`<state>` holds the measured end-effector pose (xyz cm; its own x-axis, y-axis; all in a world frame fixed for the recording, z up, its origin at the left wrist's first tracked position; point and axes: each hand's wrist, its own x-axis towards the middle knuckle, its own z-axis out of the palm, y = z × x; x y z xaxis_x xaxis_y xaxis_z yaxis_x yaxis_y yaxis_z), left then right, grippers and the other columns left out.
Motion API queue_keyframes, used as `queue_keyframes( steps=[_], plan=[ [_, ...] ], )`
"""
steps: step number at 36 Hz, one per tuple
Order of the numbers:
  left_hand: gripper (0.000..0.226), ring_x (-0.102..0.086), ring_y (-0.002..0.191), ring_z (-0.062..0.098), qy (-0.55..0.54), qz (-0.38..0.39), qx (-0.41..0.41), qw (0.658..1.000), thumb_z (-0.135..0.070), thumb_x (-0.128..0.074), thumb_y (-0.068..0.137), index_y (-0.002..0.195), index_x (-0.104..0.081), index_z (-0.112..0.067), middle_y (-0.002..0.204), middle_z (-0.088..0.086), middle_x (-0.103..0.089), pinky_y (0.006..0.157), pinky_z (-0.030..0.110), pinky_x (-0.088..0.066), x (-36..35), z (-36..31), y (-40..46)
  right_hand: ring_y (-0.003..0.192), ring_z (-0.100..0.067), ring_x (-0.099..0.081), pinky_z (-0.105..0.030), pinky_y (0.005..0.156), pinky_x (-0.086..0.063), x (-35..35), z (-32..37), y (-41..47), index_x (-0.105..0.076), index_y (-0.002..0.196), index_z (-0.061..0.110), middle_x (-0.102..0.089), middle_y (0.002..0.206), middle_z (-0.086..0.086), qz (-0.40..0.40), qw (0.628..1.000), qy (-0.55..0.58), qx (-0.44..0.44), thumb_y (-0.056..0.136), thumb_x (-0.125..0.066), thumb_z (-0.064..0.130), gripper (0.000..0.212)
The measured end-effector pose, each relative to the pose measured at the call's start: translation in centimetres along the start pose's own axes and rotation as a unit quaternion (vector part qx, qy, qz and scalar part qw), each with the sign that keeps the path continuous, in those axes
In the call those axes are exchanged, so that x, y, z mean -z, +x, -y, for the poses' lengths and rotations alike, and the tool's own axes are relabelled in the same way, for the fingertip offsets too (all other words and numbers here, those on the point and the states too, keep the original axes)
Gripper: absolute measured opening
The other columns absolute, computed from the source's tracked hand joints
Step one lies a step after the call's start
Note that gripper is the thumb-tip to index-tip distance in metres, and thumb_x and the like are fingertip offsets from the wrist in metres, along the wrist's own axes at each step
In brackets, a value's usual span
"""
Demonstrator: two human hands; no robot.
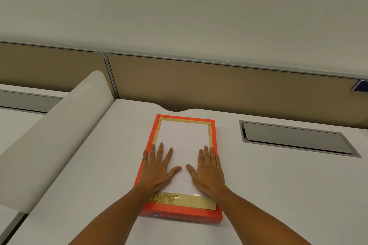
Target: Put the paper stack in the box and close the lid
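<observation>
Clearly, both hands lie flat and spread wide on the paper stack (184, 145), and neither one holds anything. Going from the left: the white table (99, 165) is bare beside the box, then comes the left hand (157, 167), with its palm on the left part of the white sheet and its outer fingers reaching over the orange left rim. The fingers point away from the person, along the long axis of the stack. In the middle the two thumbs point toward each other and are near, but they do not touch. The right hand (208, 171) presses in the same way on the right part, with its outer edge over the right rim.

The paper stack is already inside the orange box (179, 216), which lies with its long axis running away from the person, the short side nearest to the body. A gold border of the box's inner bottom shows around the paper, widest at the near end, so the stack seems pushed toward the far end.

No lid is visible in this view, so one cannot tell on which side it lies, nor which hand is nearer to it. To the right, a metal hatch (294, 139) is set into the table, well apart from the box.
</observation>
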<state>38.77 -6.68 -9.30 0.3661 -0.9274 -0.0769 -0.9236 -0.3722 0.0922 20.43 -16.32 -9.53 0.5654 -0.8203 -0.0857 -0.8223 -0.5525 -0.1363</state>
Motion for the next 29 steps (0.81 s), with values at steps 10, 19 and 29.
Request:
queue_keyframes(
  steps=[10,19,29],
  plan=[
    [0.099,0.011,0.15,0.038,0.006,0.01,-0.008,1.0,-0.085,0.012,0.07,0.154,0.006,-0.034,0.165,0.009,0.011,0.118,0.058,0.006,0.4,0.0,0.1,0.153,-0.03,0.015,-0.044,0.123,0.008,0.7,-0.1,0.0,0.004,0.159,0.011,0.01,0.168,-0.012,0.028,1.0,-0.002,0.006,0.093,-0.011,0.073,0.092],
    [0.102,0.003,0.151,0.038,0.035,0.044,-0.029,0.998,-0.084,0.009,0.07,0.155,0.002,-0.029,0.165,0.008,0.004,0.119,0.059,0.003,2.1,-0.1,-0.3,0.154,-0.033,0.008,-0.048,0.125,-0.001,2.8,0.6,-1.1,-0.001,0.16,0.011,0.006,0.168,-0.013,0.063,0.998,-0.019,0.006,0.096,-0.017,0.07,0.089],
    [0.11,0.002,0.151,0.034,0.027,0.006,-0.022,0.999,-0.085,0.007,0.069,0.156,0.001,-0.018,0.165,0.008,0.003,0.12,0.058,-0.002,4.0,-3.5,-2.2,0.155,-0.033,0.005,-0.05,0.123,-0.007,4.2,0.5,-4.0,-0.001,0.16,0.017,0.005,0.169,-0.011,0.044,0.999,0.01,-0.03,0.092,-0.02,0.076,0.093]
  ],
)
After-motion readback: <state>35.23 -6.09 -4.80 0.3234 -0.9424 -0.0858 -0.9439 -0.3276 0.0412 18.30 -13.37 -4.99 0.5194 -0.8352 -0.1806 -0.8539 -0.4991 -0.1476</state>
